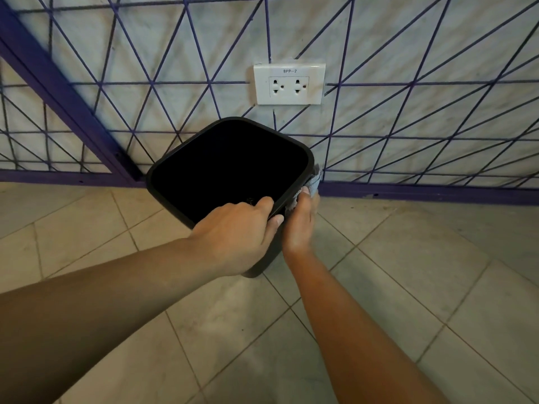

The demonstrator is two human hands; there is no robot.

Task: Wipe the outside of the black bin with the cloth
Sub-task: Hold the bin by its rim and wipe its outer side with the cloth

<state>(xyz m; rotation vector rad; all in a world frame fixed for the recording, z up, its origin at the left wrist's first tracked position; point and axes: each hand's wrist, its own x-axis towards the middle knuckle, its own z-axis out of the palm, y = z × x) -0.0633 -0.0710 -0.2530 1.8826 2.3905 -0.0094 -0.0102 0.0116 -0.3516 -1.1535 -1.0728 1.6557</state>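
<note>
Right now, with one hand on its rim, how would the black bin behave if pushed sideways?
The black bin looks empty and thin-walled, so probably light. The left hand grips its rim, likely steadying it while the cloth presses its side. Ungripped, it might slide or tip on the smooth tiled floor.

The only legible text is "BPP-2", printed in small dark letters near the top edge of the white rectangular plastic double wall socket plate (289, 84); the label sits centred above the plate's two outlets, on the plate's own face; nothing else in view carries readable writing, brand or number.
</note>
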